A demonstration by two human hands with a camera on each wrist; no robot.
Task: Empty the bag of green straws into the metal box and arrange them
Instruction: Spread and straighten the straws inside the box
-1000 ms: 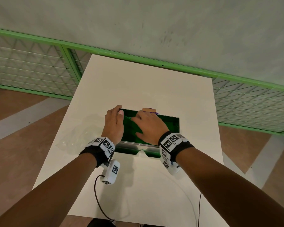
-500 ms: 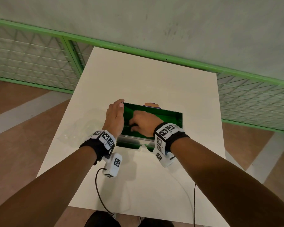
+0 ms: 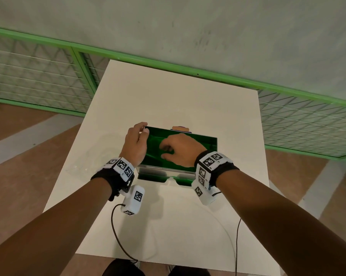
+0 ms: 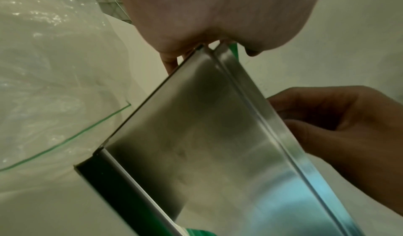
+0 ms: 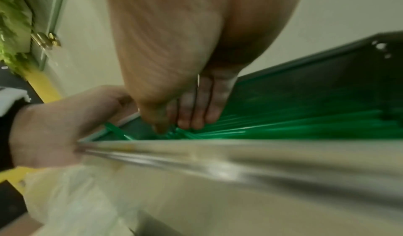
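Observation:
The metal box [image 3: 216,145] stands mid-table, with green straws [image 3: 154,145] lying lengthwise inside. My left hand [image 3: 143,131] grips the box's left end, thumb over the rim; the left wrist view shows the box's shiny outer wall [image 4: 196,136] under that hand [image 4: 218,15]. My right hand [image 3: 166,151] is down inside the box, fingers curled and pinching the straws near their left ends. In the right wrist view its fingertips [image 5: 191,122] press into the straws [image 5: 305,126]. The empty clear bag [image 3: 84,166] lies flat to the left of the box.
The white table [image 3: 168,96] stretches beyond the box, its front edge close to my body. A small brown and purple object [image 3: 180,128] sits right behind the box. Wrist-device cables [image 3: 116,236] trail over the near table. A green mesh fence [image 3: 28,76] runs behind.
My right hand has gone from lying spread on the straws to curled fingers, and has drawn back toward the near left part of the box. The left hand stays at the box's left end.

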